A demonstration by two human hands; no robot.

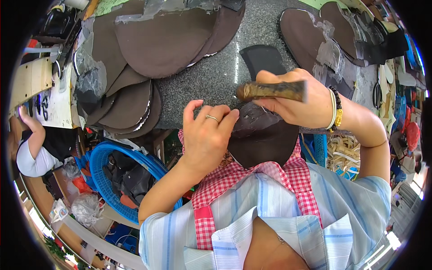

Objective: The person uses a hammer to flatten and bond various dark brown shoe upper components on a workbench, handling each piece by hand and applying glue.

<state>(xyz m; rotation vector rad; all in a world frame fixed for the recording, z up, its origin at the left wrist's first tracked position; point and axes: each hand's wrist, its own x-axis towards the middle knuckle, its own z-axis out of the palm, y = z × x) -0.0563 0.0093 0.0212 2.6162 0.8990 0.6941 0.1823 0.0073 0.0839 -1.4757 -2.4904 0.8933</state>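
**Right hand [310, 105] closed around worn brown wooden handle [279, 91]; left hand [206, 135] at rounded dark brown sheet piece [265, 144]**

Right grip: closed on the handle, which lies nearly level, rounded end to the left, other end blurred. Whatever tool it belongs to can't be made out. Right elbow bent out wide, forearm angling up and inward, wrist over the slab's near edge. Bracelets [336, 112] on wrist: white, black, gold.

Left hand: back up, fingers bent, some raised; nearest fingertip touches the piece's upper left edge. Pinching or just pressing, can't tell. Left forearm slants up and right from a bent elbow. Ring [212, 118] on one finger.

Dark brown piece: just below the handle, greyish shiny patch at its top on the speckled dark grey stone slab [193, 96], round end past the edge, over the red-and-white checked apron [218, 182].

Around: curved flat black piece [261, 57] beyond right hand; overlapping brown rounded sheets [166, 40] far left, more brown sheets [299, 36] far right. Blue plastic basket [96, 173] of dark scraps below left. Another person's arm [35, 130] at left rim.
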